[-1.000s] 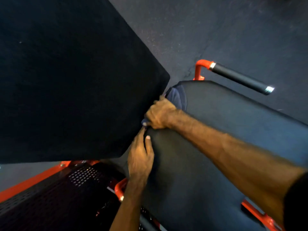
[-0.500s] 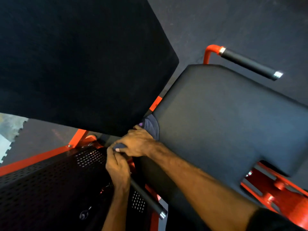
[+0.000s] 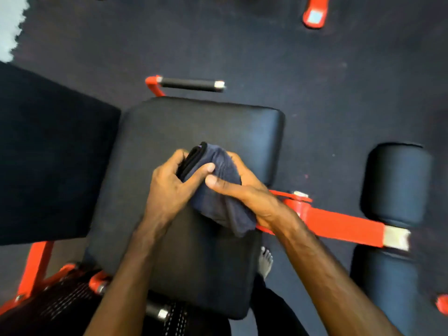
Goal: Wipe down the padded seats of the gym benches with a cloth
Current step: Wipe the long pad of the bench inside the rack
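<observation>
A black padded seat (image 3: 194, 122) of an orange-framed gym machine fills the middle of the view. Above its centre I hold a dark blue cloth (image 3: 218, 202) bunched between both hands. My left hand (image 3: 169, 187) grips the cloth's folded left end, thumb across the top. My right hand (image 3: 244, 190) grips the cloth from the right, thumb pressed on it, and a loose end hangs down below. A black padded backrest (image 3: 48, 154) stands at the left, beside the seat.
Two black roller pads (image 3: 397, 183) sit on an orange arm (image 3: 344, 226) at the right. A black-gripped handle (image 3: 191, 84) juts out behind the seat. Orange frame tubes (image 3: 36, 265) and a perforated plate lie lower left. A bare foot (image 3: 265, 261) stands on dark rubber flooring (image 3: 315, 81).
My view swung upward over the seat. Both hands left the gap between seat and backrest, lifted above the seat's middle, and now grip the cloth together.
</observation>
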